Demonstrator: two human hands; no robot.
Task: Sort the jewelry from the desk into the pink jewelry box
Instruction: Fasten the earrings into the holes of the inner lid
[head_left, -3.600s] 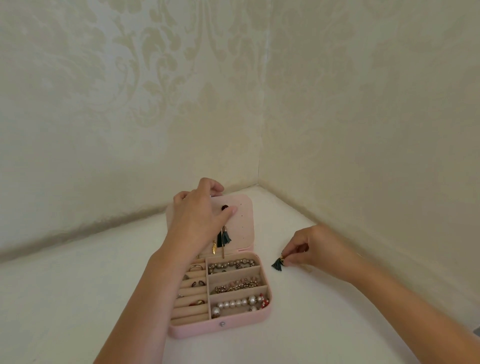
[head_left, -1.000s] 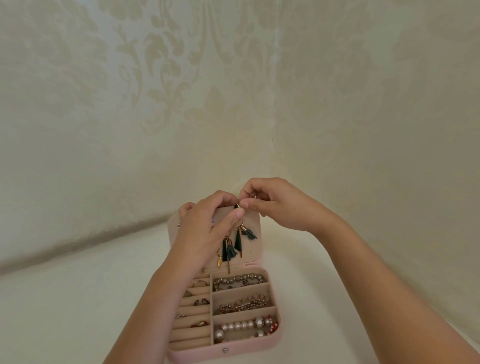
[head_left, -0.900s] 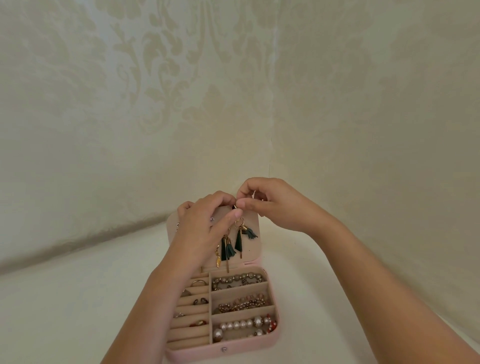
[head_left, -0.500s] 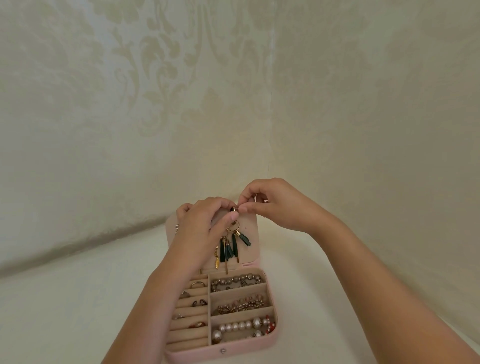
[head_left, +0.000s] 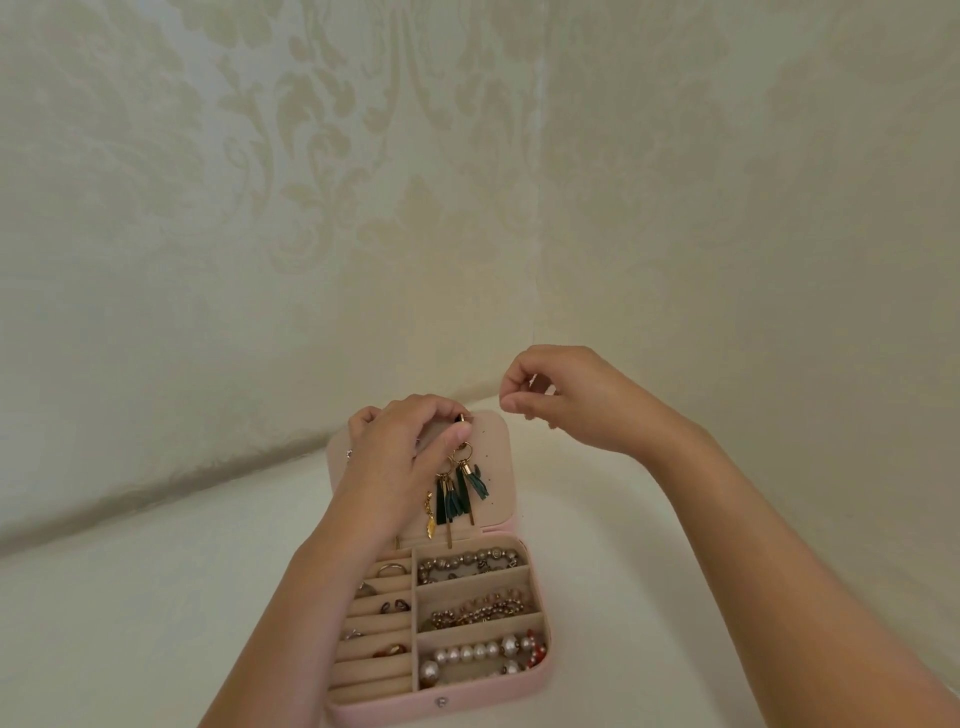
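Observation:
The pink jewelry box (head_left: 488, 701) lies open on the white desk, its lid (head_left: 496, 499) standing upright. Two green tassel earrings (head_left: 457, 493) hang side by side on the lid's inner panel, next to a small gold leaf earring (head_left: 429, 525). My left hand (head_left: 395, 457) grips the lid's top edge, fingers behind it and thumb pressing at the earrings' upper ends. My right hand (head_left: 571, 400) hovers to the right of the lid, apart from it, fingers curled with thumb and forefinger together; nothing shows between them.
Rings (head_left: 392, 569) sit in the box's left-hand slots. Bead bracelets (head_left: 467, 561) and a pearl bracelet (head_left: 478, 657) fill the three right-hand compartments. The desk (head_left: 130, 623) meets two patterned walls in a corner just behind the box.
My right hand carried the second tassel earring from the desk to the lid, then let go and drew back to the right. The earring now hangs beside the first. My left hand stayed on the lid.

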